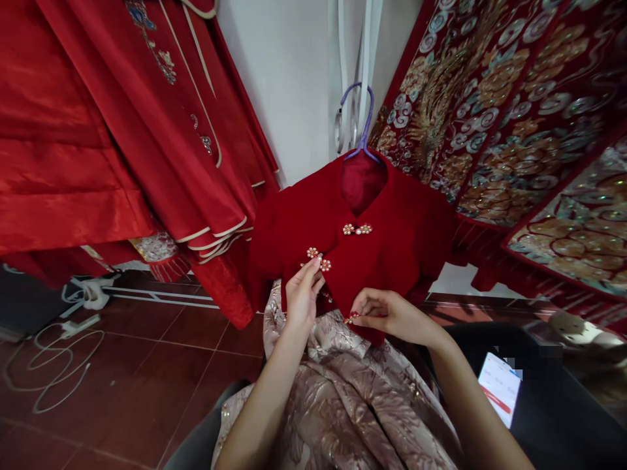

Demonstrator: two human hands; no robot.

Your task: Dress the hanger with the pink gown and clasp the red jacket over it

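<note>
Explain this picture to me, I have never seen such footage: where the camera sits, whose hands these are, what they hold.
There is one picture, from a camera worn on the person's head, looking down at their own bare hands. A dark red jacket hangs on a purple hanger. The left hand pinches its middle clasp; the right hand pinches the lower clasp. Beneath lies beige brocade cloth; red garments hang at the left.

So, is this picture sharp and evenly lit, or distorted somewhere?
Head view: the red jacket, the left hand pinching a flower clasp and the right hand pinching a lower clasp are sharp; soft light; the satin robes show sheen; the embroidered garments lean at the edge; a pixelated patch sits above the phone.
</note>
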